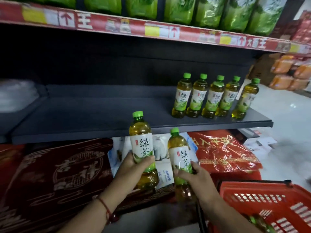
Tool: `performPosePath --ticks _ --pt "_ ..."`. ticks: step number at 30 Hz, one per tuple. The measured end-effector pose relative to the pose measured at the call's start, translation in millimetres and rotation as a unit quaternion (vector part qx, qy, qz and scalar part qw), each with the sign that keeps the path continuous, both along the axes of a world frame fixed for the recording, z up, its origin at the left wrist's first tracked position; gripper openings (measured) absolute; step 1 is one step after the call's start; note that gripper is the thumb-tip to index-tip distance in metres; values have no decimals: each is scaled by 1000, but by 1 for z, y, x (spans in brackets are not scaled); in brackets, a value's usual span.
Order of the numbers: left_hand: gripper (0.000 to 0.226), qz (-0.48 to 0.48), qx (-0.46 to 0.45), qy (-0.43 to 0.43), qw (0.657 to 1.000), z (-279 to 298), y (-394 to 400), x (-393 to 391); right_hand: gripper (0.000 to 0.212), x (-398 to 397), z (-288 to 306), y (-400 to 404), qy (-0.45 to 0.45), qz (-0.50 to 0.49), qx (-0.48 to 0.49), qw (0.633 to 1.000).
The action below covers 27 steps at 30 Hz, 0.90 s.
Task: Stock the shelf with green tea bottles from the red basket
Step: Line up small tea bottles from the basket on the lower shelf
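My left hand grips a green tea bottle upright, its green cap just level with the front edge of the dark shelf. My right hand grips a second green tea bottle a little lower and to the right. Both bottles hang in front of and below the shelf edge. A row of several green tea bottles stands at the shelf's right end. The red basket sits at the lower right, with more bottles glimpsed inside it.
The shelf's left and middle are bare board. Green packages fill the shelf above, behind a red price strip. Below lie dark red mats and a red plastic-wrapped pack. White floor opens at the right.
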<state>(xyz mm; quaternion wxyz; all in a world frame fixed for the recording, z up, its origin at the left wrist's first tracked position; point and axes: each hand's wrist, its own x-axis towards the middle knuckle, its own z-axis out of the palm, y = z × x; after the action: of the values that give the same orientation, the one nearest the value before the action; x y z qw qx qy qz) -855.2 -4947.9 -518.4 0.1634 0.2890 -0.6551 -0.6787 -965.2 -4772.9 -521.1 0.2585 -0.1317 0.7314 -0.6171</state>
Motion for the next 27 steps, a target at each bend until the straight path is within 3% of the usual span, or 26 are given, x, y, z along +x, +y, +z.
performPosePath --ticks 5,9,14,18,23,27 --pt "52 23 -56 -28 998 4 -32 -11 38 -50 28 -62 58 9 -32 998" --pt "33 37 -52 -15 998 9 -47 -17 39 -99 50 -122 129 -39 -50 990" --pt "43 37 -30 -1 999 7 -60 -26 43 -145 47 -182 236 -50 15 970" --pt "50 22 -22 10 999 6 -70 -29 53 -161 37 -207 246 -53 10 968" --pt "34 26 5 13 1000 -2 -78 -34 53 -176 33 -226 253 -77 18 964" --pt "40 36 6 1 999 -6 -81 -40 54 -183 29 -228 254 -76 28 964"
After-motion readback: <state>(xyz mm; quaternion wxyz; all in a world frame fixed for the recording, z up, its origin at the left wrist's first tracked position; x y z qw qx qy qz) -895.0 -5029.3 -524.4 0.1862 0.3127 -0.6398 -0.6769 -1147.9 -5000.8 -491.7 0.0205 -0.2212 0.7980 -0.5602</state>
